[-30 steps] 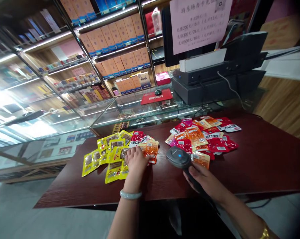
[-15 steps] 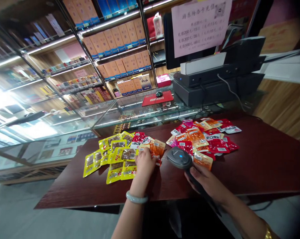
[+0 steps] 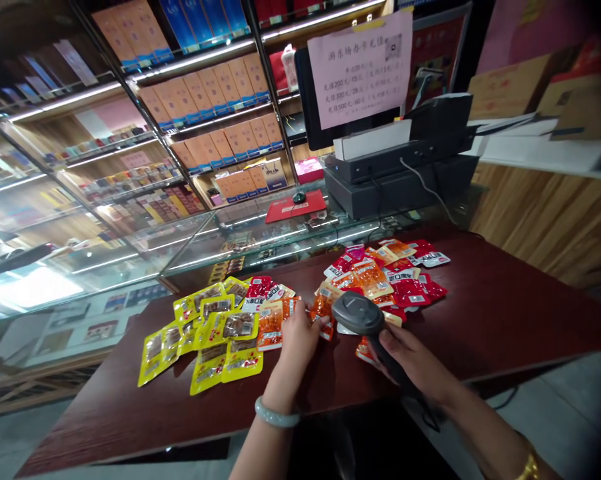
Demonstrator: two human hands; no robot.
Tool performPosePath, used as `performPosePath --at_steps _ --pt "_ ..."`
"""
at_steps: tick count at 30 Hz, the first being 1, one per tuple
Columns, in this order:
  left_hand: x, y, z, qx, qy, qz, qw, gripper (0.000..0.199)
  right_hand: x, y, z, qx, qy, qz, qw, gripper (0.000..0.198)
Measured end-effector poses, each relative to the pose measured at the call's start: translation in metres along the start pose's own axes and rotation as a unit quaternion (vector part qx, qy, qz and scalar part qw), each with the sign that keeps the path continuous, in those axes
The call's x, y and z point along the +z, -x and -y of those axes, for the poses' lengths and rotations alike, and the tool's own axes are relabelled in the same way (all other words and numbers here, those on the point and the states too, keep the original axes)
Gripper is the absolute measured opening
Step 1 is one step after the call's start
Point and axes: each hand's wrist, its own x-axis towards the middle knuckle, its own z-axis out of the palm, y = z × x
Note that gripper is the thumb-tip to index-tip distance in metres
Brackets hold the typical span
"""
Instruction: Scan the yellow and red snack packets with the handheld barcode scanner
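Note:
My right hand [image 3: 410,353] is wrapped round the handle of a dark grey barcode scanner [image 3: 358,313], its head pointing left above the table. My left hand [image 3: 300,333], with a pale bracelet at the wrist, is closed with thumb and fingers on an orange snack packet [image 3: 322,310]; the fingertips are partly hidden. Left of this hand, another orange packet [image 3: 270,325] lies against several yellow snack packets [image 3: 240,325]. Red and white packets [image 3: 258,292] lie behind them. Beyond the scanner spreads a pile of red packets [image 3: 410,290] and orange packets [image 3: 373,277].
The dark red table [image 3: 505,313] meets a glass display counter [image 3: 260,243]. On the counter are a red mat [image 3: 308,208] with a mouse [image 3: 299,198], and a black cash drawer [image 3: 400,187] by a monitor with a pink sign [image 3: 363,73]. Boxed goods [image 3: 210,90] fill the shelves behind.
The view has shifted to the right. My left hand has moved right, away from the yellow packets, uncovering an orange packet beside them. My right hand still holds the scanner, now closer to the left hand.

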Motion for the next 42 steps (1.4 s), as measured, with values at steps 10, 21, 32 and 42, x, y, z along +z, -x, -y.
performPosePath --at_steps 10,21,32,42 --pt "0.022 -0.019 -0.026 0.109 0.274 0.004 0.956 0.048 -0.011 0.008 0.005 -0.008 0.001 -0.025 1.0 0.047" --pt "-0.028 0.034 0.058 -0.069 -0.3 -0.19 0.932 0.082 0.007 0.0 -0.011 0.039 -0.009 0.037 0.999 0.044" --pt "-0.038 0.025 0.078 -0.075 -0.276 -0.1 0.953 0.072 0.021 -0.004 -0.016 0.045 0.021 0.069 0.996 0.048" --pt "-0.014 0.032 0.049 -0.052 0.029 -0.083 0.995 0.038 0.02 -0.008 -0.013 0.023 0.004 0.066 0.998 0.044"
